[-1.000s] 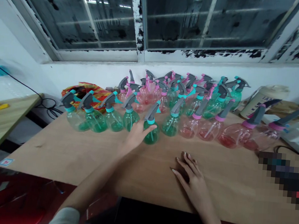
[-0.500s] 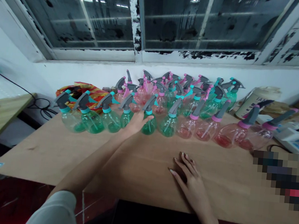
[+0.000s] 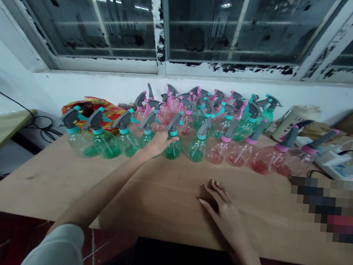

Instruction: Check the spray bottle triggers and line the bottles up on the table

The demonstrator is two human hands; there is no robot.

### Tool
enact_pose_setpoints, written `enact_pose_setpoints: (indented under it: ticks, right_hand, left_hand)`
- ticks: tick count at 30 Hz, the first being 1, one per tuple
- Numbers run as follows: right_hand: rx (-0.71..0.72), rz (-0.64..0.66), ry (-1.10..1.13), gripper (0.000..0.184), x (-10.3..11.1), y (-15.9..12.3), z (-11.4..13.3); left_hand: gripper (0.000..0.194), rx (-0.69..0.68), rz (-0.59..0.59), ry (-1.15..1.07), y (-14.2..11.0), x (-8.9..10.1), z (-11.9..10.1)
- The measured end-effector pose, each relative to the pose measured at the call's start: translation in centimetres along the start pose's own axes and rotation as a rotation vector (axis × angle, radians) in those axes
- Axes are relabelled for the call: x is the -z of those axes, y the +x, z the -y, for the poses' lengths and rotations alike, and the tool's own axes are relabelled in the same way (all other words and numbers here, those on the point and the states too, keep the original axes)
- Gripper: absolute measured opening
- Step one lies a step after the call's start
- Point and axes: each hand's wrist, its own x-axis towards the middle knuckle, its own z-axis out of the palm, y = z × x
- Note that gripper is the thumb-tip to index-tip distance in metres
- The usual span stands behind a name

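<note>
"In the head view, where was the green spray bottle (image 3: 172, 149)?"

"It stood upright on the wooden table (image 3: 158, 197), fifth from the nine o'clock end of the front row. The left hand (image 3: 157, 144) was at its nine o'clock side, thumb reaching across its upper part. The other fingers were mostly hidden, so I couldn't tell whether they pinched it."

"And the right hand (image 3: 227, 214)?"

"Out at four o'clock from that bottle, palm down on the wood, fingers spread, holding nothing."

"What else was in the row?"

"Four teal-collared bottles (image 3: 109, 144) towards nine o'clock. Towards three o'clock came one more teal-collared bottle (image 3: 197, 150), then four pink-collared bottles (image 3: 239, 154). All had grey trigger heads."

"And behind?"

"A cluster of pink and green bottles (image 3: 187, 123), from about eleven to two o'clock. A red-and-yellow bag (image 3: 105, 122) lay between nine and ten, a pale jug (image 3: 291, 120) stood between two and three, and the window (image 3: 200, 31) was at twelve."
</note>
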Motion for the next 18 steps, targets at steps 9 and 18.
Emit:
enact_pose_setpoints:
  ticks: [9,18]
  right_hand:
    - [-0.116,0.046,-0.207,0.042,3.7,4.9,2.5]
    - [-0.173,-0.063,-0.244,0.050,4.4,11.3,3.9]
  left_hand:
    - [0.041,0.032,-0.014,-0.044,-0.7,0.0,-0.2]
    - [0.067,0.109,-0.087,-0.132,-5.8,0.0,-1.8]
